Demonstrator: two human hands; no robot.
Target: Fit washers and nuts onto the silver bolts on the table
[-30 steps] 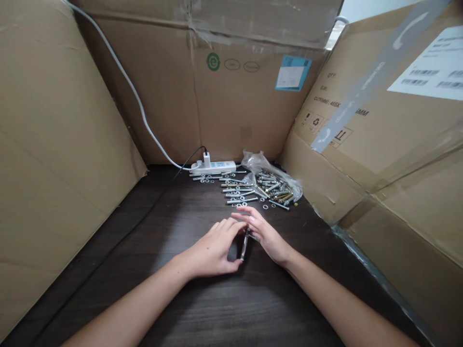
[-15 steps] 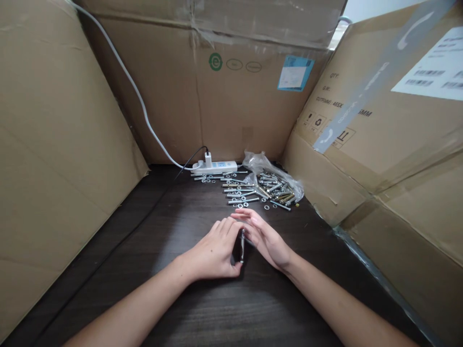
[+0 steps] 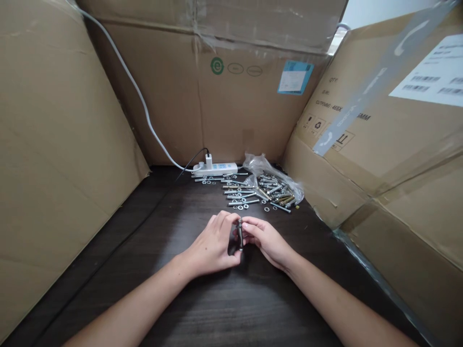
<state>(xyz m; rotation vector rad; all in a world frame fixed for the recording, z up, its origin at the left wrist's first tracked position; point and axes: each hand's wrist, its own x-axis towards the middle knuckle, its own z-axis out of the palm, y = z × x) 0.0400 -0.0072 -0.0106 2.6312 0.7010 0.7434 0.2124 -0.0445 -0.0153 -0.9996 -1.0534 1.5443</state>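
My left hand (image 3: 213, 246) grips a long metal bolt (image 3: 240, 234) and holds it nearly upright over the dark wooden table (image 3: 217, 308). My right hand (image 3: 269, 241) is curled beside it, its fingertips pinched at the bolt's top end. What sits under those fingertips is too small to make out. Just beyond the hands lie several bolts set out in rows with washers (image 3: 238, 193), and to their right a pile of bolts (image 3: 277, 190) spills from a clear plastic bag (image 3: 258, 164).
A white power strip (image 3: 215, 168) with a plug and a white cable (image 3: 137, 91) lies at the back of the table. Large cardboard boxes stand on the left (image 3: 54, 144), at the back (image 3: 231, 96) and on the right (image 3: 390, 154).
The bolt has been raised from a slant to nearly upright. My right hand's fingers, stretched out before, have curled in and pinched its top end. Both hands shifted slightly forward.
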